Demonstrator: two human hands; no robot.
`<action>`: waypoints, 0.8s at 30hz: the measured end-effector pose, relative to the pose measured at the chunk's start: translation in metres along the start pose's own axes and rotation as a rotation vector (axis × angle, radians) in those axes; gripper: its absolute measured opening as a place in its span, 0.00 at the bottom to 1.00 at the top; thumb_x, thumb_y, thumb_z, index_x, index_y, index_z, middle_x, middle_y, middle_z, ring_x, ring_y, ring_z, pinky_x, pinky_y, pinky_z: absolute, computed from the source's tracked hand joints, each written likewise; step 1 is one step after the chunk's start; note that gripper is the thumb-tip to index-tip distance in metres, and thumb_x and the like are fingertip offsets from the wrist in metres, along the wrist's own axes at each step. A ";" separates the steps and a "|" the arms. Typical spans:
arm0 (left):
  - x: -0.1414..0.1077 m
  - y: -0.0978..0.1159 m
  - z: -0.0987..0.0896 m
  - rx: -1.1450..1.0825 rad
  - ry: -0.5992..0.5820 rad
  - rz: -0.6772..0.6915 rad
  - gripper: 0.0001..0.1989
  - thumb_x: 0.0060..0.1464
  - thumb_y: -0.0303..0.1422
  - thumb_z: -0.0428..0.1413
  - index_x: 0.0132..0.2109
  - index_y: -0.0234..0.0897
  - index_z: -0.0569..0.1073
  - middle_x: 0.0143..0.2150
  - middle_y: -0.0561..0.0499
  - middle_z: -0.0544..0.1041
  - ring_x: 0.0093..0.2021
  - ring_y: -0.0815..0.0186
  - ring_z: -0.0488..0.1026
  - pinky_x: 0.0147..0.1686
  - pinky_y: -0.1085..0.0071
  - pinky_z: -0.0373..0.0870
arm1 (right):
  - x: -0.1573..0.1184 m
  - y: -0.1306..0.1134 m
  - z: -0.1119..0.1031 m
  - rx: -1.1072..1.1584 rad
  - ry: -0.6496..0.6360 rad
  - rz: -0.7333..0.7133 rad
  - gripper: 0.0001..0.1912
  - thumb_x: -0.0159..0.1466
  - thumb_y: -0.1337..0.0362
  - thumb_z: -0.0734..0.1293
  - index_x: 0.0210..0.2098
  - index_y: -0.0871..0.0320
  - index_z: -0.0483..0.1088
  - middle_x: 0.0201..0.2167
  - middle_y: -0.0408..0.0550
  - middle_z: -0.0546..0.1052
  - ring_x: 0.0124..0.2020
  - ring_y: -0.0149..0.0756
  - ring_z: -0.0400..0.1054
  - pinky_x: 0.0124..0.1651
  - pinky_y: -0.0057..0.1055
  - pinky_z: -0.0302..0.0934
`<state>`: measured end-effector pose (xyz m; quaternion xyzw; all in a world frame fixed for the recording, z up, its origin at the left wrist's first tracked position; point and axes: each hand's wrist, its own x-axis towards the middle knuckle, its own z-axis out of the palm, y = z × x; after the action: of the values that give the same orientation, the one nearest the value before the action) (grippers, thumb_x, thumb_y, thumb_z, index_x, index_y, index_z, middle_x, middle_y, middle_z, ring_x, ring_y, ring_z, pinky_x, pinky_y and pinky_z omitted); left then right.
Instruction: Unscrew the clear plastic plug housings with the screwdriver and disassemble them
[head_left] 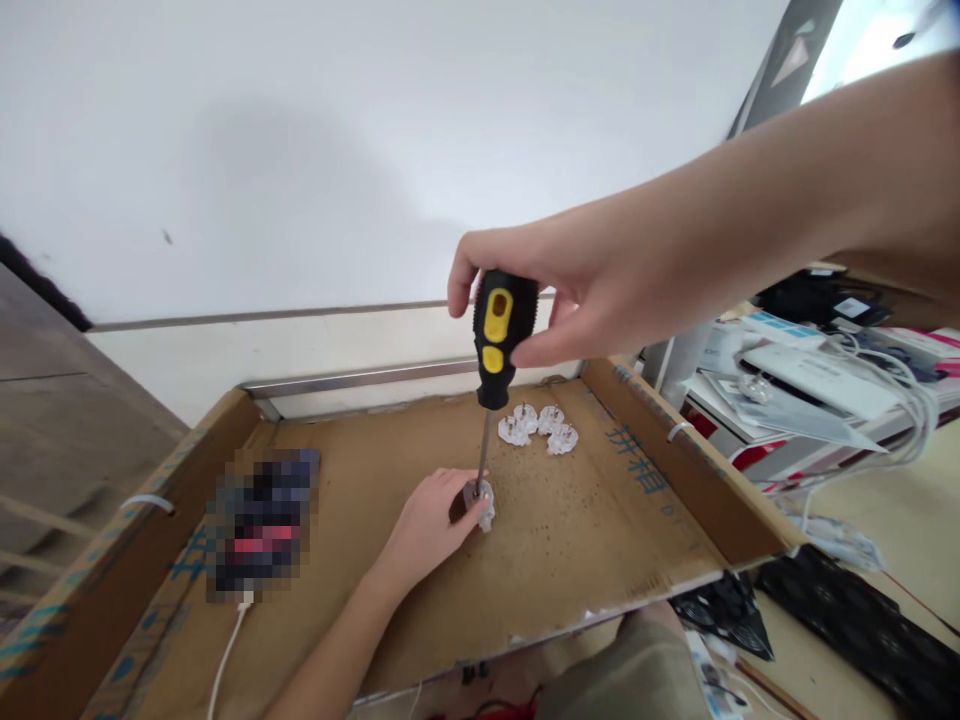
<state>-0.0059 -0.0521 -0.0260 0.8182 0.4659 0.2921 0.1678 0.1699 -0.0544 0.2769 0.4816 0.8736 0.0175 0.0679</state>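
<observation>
Person's leg [622, 670], in a grey-green garment, below the near edge of the cardboard tray [592, 560]. On the tray, the left hand [431, 515] is narrowed around a small piece [486, 512], which lies at its fingertips, thumb on the near side and fingers on the far side. The piece is clear, whitish plastic with an uneven, lobed outline; its finer detail is partly covered by the thumb. The screwdriver [494, 375] stands nearly upright over it, handle leaning slightly right: a stubby black grip with ribbed sides and two yellow inlays, tapering to a thin metal shaft that runs down to the piece. The right hand [559, 280] is closed about the top of the handle from above, thumb against its right side, fingers curled over the left; the shaft is clear below the grip. Beyond, near the tray's far side, similar clear pieces [538, 428] lie clustered in an arc. Behind rises a white wall [300, 150].
</observation>
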 end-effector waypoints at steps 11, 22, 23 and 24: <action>0.000 0.000 0.001 -0.022 0.007 -0.012 0.17 0.52 0.37 0.57 0.49 0.41 0.70 0.45 0.50 0.76 0.45 0.61 0.71 0.47 0.63 0.67 | 0.008 0.010 0.004 -0.195 0.136 0.034 0.24 0.54 0.46 0.62 0.48 0.47 0.60 0.26 0.41 0.69 0.22 0.30 0.63 0.27 0.30 0.55; 0.000 0.005 -0.001 -0.030 0.003 0.005 0.14 0.54 0.37 0.55 0.48 0.41 0.71 0.45 0.49 0.76 0.46 0.60 0.71 0.47 0.62 0.67 | 0.003 0.011 0.006 -0.239 0.238 -0.015 0.29 0.55 0.37 0.55 0.47 0.49 0.60 0.28 0.44 0.70 0.22 0.30 0.62 0.27 0.31 0.52; 0.001 0.005 -0.001 -0.030 0.002 0.009 0.13 0.55 0.37 0.54 0.47 0.42 0.71 0.45 0.49 0.76 0.45 0.60 0.71 0.47 0.62 0.68 | 0.002 0.010 0.005 -0.231 0.220 -0.020 0.27 0.55 0.40 0.57 0.48 0.49 0.60 0.30 0.44 0.70 0.23 0.30 0.62 0.27 0.31 0.53; 0.001 0.004 -0.001 -0.030 0.005 0.013 0.12 0.56 0.37 0.53 0.47 0.42 0.71 0.44 0.49 0.76 0.45 0.60 0.71 0.47 0.62 0.68 | 0.001 0.009 0.003 -0.198 0.152 -0.026 0.24 0.56 0.46 0.60 0.49 0.47 0.59 0.31 0.43 0.71 0.23 0.29 0.62 0.27 0.30 0.53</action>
<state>-0.0035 -0.0536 -0.0226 0.8178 0.4568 0.3021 0.1771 0.1775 -0.0490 0.2749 0.4583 0.8764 0.1393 0.0490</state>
